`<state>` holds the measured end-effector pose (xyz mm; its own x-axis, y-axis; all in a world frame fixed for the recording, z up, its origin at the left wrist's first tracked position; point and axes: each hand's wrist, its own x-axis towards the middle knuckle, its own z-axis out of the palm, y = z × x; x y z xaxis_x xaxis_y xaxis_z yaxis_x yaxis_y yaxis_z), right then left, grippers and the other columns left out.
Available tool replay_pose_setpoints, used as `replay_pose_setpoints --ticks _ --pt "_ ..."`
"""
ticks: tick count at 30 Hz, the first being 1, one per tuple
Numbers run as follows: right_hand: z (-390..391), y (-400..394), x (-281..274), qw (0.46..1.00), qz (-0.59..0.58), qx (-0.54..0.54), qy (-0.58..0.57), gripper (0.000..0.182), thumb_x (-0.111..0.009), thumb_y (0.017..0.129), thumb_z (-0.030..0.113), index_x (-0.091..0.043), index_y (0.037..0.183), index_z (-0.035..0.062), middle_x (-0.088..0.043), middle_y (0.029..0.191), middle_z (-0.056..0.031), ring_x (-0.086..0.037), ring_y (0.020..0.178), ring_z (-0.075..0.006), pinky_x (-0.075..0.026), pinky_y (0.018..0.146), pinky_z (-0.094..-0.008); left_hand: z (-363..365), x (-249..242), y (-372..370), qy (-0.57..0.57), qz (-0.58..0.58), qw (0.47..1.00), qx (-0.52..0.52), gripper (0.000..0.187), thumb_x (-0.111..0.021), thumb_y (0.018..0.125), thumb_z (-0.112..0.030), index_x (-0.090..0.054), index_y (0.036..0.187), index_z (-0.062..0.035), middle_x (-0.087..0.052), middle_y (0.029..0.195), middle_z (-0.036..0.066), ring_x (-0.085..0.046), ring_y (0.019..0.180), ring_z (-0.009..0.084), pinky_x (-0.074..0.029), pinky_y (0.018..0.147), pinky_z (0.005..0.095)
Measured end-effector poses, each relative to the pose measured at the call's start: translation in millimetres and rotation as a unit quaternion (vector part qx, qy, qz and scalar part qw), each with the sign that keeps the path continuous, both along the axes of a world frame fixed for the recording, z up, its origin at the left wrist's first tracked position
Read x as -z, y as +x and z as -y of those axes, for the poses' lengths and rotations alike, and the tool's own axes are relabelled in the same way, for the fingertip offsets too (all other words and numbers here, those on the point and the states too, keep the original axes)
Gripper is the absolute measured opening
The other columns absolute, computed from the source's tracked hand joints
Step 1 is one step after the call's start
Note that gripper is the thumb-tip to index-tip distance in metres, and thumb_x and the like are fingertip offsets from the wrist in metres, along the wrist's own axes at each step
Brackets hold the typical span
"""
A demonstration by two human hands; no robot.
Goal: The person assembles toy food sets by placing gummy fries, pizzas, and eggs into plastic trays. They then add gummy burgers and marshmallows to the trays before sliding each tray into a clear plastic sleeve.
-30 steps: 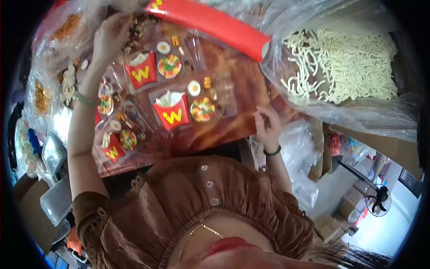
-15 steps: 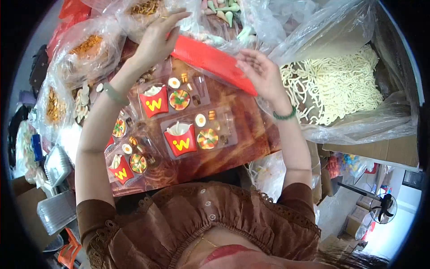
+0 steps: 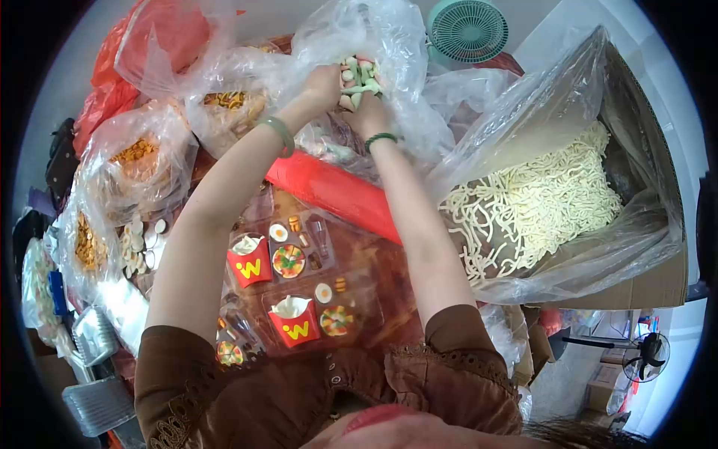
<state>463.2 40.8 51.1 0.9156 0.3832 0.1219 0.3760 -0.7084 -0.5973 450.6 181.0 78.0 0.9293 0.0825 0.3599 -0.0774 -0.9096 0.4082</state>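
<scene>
Both hands reach into a clear plastic bag at the top middle that holds small green, pink and white pieces (image 3: 360, 75). My left hand (image 3: 323, 88) is at the bag's left side, its fingers mostly hidden by the pieces and plastic. From below, my right hand (image 3: 368, 112) touches the pieces; its fingertips are hidden under them. A red plastic roll (image 3: 336, 196) lies nearer to me, beneath the forearms. Closer still are clear trays with red "W" fry cartons (image 3: 250, 262), egg pieces (image 3: 278, 233) and small round pizzas (image 3: 289, 261).
On the right, a plastic-lined box (image 3: 643, 288) holds pale noodle-like strands (image 3: 553, 202). Bags of orange pieces (image 3: 134, 150) line the left. A green fan (image 3: 468, 31) stands at the back. Clear containers (image 3: 99, 404) are stacked at lower left.
Both hands have moved forward to the bag of pastel pieces, the right one also leftward from above the red roll. The view has tilted, so the table items appear lower.
</scene>
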Motion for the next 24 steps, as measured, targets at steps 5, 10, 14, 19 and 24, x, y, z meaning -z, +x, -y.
replay_pose_setpoints --ticks 5,10,14,19,24 --pt "-28.4 21.7 28.7 0.988 0.134 0.038 -0.074 0.048 -0.073 0.073 0.036 -0.059 0.103 0.002 -0.066 0.096 -0.0213 -0.064 0.09 -0.0374 -0.051 0.079 -0.0461 -7.4 17.7 21.6 0.221 0.1 0.97 -0.01 0.024 -0.069 0.078 -0.02 -0.062 0.092 -0.0017 -0.067 0.088 0.019 -0.066 0.087 0.0336 -0.052 0.076 0.042" --pt "-32.6 43.1 30.7 0.987 0.095 -0.061 -0.118 0.053 -0.067 0.079 0.027 -0.045 0.121 0.0037 -0.066 0.095 -0.0195 -0.065 0.089 -0.0362 -0.052 0.076 -0.0461 -27.2 26.2 28.4 0.279 -0.023 0.96 0.032 0.028 -0.068 0.072 -0.013 -0.06 0.098 -0.0078 -0.066 0.088 0.014 -0.065 0.09 0.0322 -0.053 0.075 0.0415" --pt "-26.5 25.7 11.5 0.985 0.077 -0.048 -0.146 0.053 -0.063 0.081 0.019 -0.042 0.127 0.0039 -0.063 0.105 -0.0225 -0.063 0.096 -0.0355 -0.051 0.079 -0.0445 -38.1 28.8 32.2 0.339 -0.008 0.935 0.104 0.018 -0.065 0.072 -0.013 -0.063 0.087 -0.002 -0.068 0.084 0.016 -0.068 0.083 0.0294 -0.054 0.068 0.0405" --pt "-26.5 46.7 47.9 0.994 0.048 -0.071 -0.069 0.058 -0.065 0.079 0.017 -0.04 0.129 0.0022 -0.061 0.11 -0.0239 -0.06 0.103 -0.0369 -0.05 0.085 -0.0432 -44.2 35.8 42.6 0.328 -0.033 0.929 0.167 0.018 -0.065 0.069 -0.009 -0.063 0.086 -0.0023 -0.066 0.077 0.014 -0.068 0.074 0.0309 -0.055 0.064 0.04" --pt "-16.9 27.2 26.2 0.977 0.088 -0.102 -0.165 0.052 -0.065 0.079 0.02 -0.046 0.123 -0.0008 -0.061 0.111 -0.0244 -0.06 0.103 -0.037 -0.05 0.086 -0.0423 -37.8 33.5 34.7 0.338 -0.027 0.93 0.144 0.037 -0.071 0.067 -0.01 -0.059 0.103 -0.0101 -0.066 0.089 0.012 -0.065 0.088 0.0315 -0.051 0.077 0.0413"
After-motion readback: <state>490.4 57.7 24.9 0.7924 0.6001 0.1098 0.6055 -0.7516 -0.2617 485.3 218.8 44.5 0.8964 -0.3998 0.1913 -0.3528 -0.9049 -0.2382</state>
